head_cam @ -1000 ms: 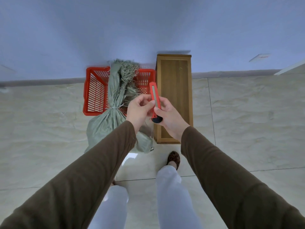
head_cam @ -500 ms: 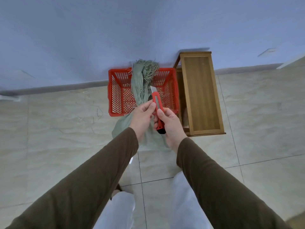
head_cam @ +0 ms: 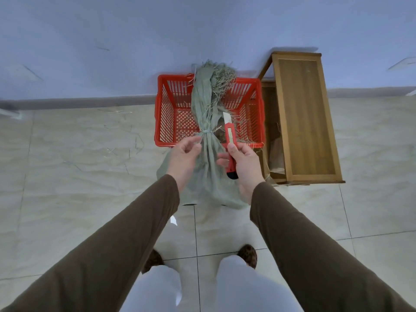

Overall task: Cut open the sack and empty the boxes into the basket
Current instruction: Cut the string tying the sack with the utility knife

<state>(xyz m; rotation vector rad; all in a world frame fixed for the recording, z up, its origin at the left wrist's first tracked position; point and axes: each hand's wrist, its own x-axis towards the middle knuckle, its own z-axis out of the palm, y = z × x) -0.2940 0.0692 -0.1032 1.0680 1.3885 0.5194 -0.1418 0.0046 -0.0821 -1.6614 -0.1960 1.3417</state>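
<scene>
- Here, the green sack (head_cam: 208, 167) stands on the tiled floor (head_cam: 67, 176), its tied neck leaning over the near rim of the red basket (head_cam: 165, 118).
- The right hand (head_cam: 244, 164) is clenched around a red knife (head_cam: 231, 152), blade out, tip just right of the tie.
- The left hand (head_cam: 183, 154) is loosely curled beside the neck; whether it touches the sack is unclear.
- A wooden stand (head_cam: 306, 118) crowds the basket's right edge.
- Bare floor lies wide to the left; the wall (head_cam: 135, 41) closes off behind.

left hand (head_cam: 183, 155) loosely curled, right hand (head_cam: 244, 164) gripping
</scene>
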